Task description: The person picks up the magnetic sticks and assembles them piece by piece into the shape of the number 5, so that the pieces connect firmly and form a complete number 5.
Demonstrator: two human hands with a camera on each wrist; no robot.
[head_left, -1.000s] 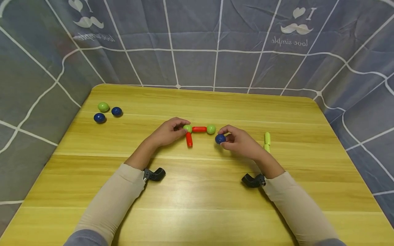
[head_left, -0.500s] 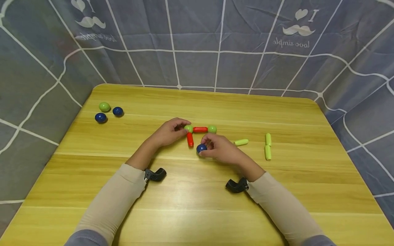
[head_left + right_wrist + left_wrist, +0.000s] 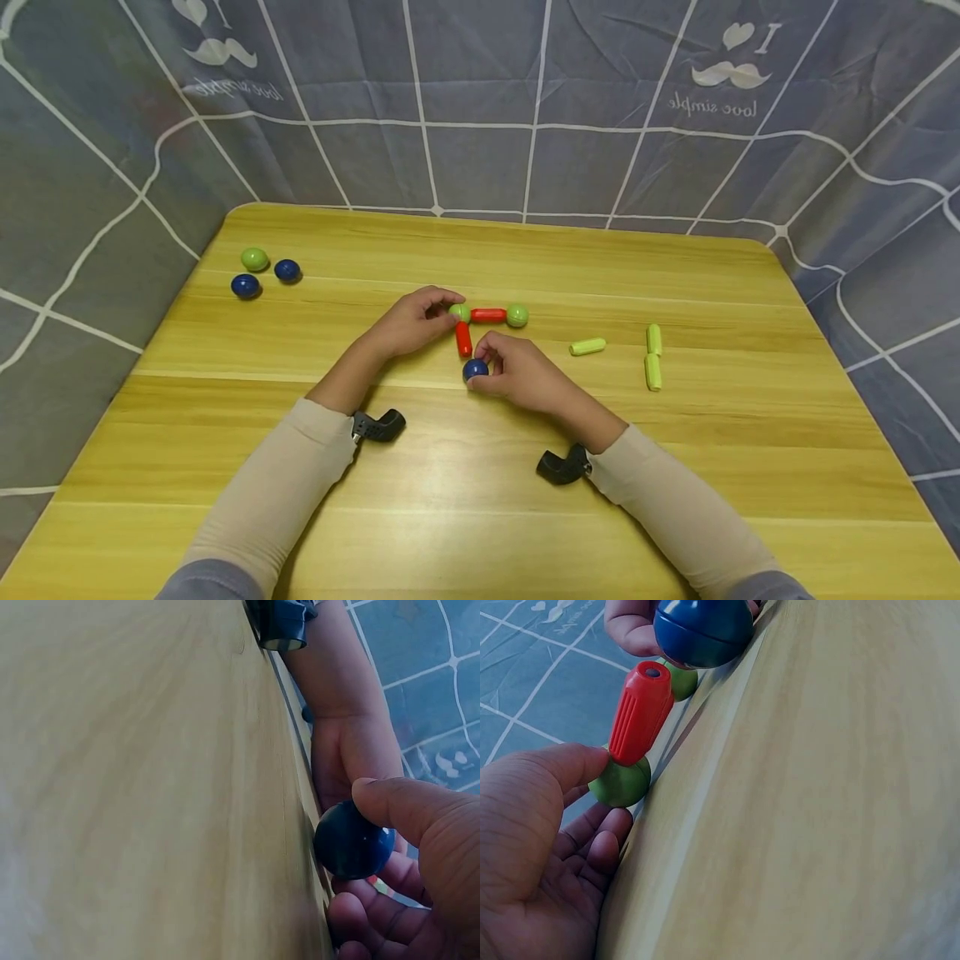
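Observation:
My left hand (image 3: 412,323) pinches a green ball (image 3: 460,313), from which one red rod (image 3: 488,315) runs right to another green ball (image 3: 517,315) and a second red rod (image 3: 463,340) points toward me. A blue ball (image 3: 475,370) is pinched between thumb and fingers of my right hand (image 3: 525,375), at the near end of that second rod; whether they touch cannot be told. In the left wrist view the red rod (image 3: 640,712) rises from the held green ball (image 3: 620,784), and the blue ball (image 3: 703,631) is close by its free end.
At the table's far left lie a green ball (image 3: 254,259) and two blue balls (image 3: 245,286) (image 3: 287,270). Right of my right hand lies a yellow-green rod (image 3: 587,346), with two more rods (image 3: 654,340) (image 3: 653,372) end to end farther right. A grey curtain (image 3: 480,167) stands behind the table.
My right hand has carried the blue ball left and nearer to me, from beside the right green ball to the end of the second red rod. My left hand has stayed put.

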